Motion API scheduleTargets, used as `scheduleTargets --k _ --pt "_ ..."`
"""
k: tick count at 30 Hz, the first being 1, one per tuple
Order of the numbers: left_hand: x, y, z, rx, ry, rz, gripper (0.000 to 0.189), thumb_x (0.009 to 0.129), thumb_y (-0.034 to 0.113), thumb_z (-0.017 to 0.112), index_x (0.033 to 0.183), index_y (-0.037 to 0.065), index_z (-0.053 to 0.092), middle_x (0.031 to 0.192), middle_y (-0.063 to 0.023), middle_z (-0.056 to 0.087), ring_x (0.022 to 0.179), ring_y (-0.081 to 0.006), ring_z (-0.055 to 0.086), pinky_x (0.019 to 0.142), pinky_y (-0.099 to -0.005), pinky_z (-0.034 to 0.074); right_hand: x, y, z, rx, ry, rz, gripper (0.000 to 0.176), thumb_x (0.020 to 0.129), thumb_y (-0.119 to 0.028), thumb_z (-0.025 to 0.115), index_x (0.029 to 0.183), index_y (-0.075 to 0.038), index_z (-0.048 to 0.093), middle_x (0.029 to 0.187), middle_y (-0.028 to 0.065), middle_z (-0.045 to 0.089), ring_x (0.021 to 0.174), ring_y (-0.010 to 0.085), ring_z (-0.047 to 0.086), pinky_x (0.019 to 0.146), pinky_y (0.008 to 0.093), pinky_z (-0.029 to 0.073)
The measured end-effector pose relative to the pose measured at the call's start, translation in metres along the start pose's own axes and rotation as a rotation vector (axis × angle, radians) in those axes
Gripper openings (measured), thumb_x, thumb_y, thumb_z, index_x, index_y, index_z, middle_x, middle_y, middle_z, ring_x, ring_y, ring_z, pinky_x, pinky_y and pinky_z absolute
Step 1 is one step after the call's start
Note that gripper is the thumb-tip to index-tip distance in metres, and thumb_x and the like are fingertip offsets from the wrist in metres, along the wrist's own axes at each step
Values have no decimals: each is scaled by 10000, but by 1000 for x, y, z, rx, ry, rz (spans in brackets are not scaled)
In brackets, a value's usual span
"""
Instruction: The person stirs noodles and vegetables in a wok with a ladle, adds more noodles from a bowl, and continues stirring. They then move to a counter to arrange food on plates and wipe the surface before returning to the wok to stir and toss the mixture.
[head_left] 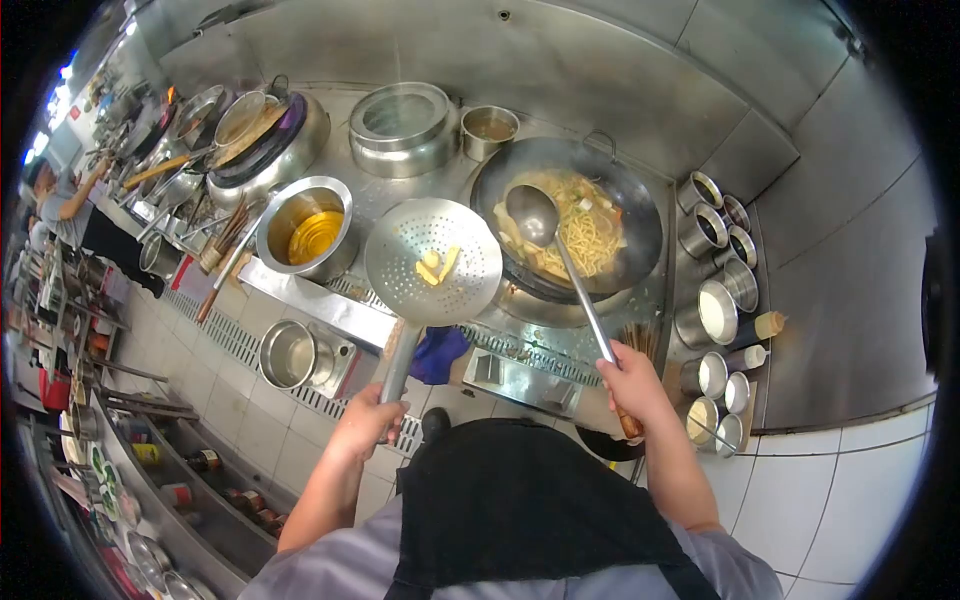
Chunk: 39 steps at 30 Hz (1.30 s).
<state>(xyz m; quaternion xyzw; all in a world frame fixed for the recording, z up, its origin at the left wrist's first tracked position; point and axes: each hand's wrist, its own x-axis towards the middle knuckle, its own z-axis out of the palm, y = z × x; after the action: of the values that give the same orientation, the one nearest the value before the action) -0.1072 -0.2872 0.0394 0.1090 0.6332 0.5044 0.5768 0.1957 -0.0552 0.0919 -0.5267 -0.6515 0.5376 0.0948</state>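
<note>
My left hand (368,422) is closed round the handle of a perforated metal strainer (400,270), held level over the counter edge with a few yellow pieces (438,266) lying in it. Closed on the wooden-ended handle of a steel ladle (578,285) is my right hand (632,382). The ladle's bowl rests over the noodles (590,240) in a steaming black wok (640,215) at the centre right. Left of the strainer stands a metal pot (345,245) with amber liquid inside.
Metal seasoning containers (690,325) and two bottles line the right side. A lidded pot (400,155) and a small pot (490,122) stand behind. Another wok (245,165) sits on the left. Further left, a person (75,215) stands. A blue cloth (437,355) hangs at the counter edge.
</note>
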Motion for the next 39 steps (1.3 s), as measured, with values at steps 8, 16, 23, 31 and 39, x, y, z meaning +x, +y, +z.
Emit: scheduleTargets --k 8,16,23,31,39 --pt "2 2 -2 32 -1 6 164 818 61 616 932 11 510 634 -30 513 443 -114 461 414 -251 343 3 1 -13 482 -160 172 187 940 -129 524 1089 -27 571 654 16 498 418 121 459 388 251 372" --pt "1 7 -3 21 -15 11 176 815 61 619 945 11 512 633 -31 515 430 -115 455 409 -247 344 17 34 -3 -111 153 -296 245 947 -183 528 1144 -41 561 636 19 515 423 137 493 393 279 390" --pt "1 12 -1 24 19 1 167 816 47 614 939 19 506 624 -29 512 425 -117 456 400 -246 343 -1 -7 -6 142 0 -17 162 949 -110 497 1048 -9 574 639 4 485 435 102 466 400 257 401" --pt "2 12 -2 25 9 8 168 817 43 622 936 27 504 624 -26 511 434 -117 462 402 -245 349 8 -9 1 254 -119 50 156 948 -126 509 1055 -29 568 647 7 497 430 105 465 389 254 383" --pt "1 12 -3 19 25 4 152 821 45 623 912 19 505 623 -30 506 442 -119 460 406 -247 352 4 -2 -18 688 -190 159 201 946 -184 520 1106 -63 532 664 21 519 408 119 464 375 247 348"
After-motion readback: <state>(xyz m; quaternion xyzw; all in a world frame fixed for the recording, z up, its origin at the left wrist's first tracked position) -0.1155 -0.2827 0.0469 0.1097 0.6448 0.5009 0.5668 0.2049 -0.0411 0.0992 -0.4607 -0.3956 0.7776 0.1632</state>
